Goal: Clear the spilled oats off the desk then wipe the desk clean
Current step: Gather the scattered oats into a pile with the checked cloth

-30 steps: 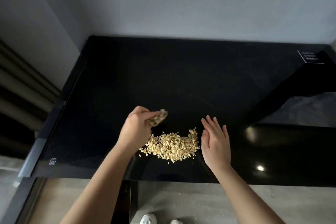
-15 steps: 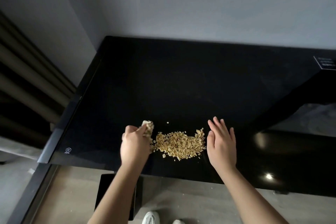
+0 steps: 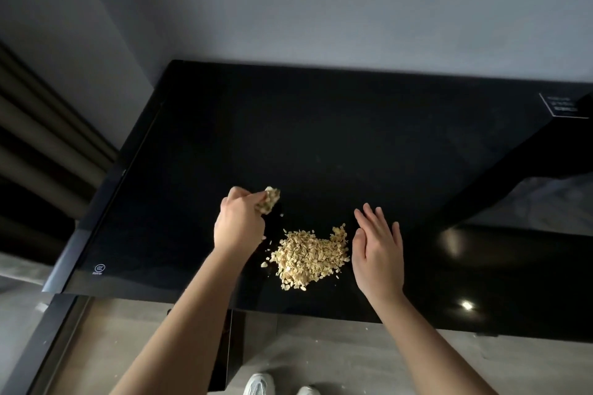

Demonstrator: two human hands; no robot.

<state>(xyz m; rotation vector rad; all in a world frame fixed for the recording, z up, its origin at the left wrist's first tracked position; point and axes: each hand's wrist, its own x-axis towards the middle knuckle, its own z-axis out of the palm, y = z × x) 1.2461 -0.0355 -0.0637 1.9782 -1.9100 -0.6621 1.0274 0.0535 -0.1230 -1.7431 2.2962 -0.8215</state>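
One oats pile (image 3: 309, 258), right hand (image 3: 378, 253) just beside, left hand (image 3: 239, 224) gripping clump (image 3: 269, 199)

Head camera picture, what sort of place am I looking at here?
Probably a home or office corner, not certain: a glossy black desk against a plain grey wall, with curtains at the left. The left hand grips a pale wad by spilled oats.

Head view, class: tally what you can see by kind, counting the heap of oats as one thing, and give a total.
Hands: 2, left hand and right hand
Oat pile: 1
Crumpled wad, gripped by the left hand: 1
Desk: 1
White shoes: 2
Total: 7
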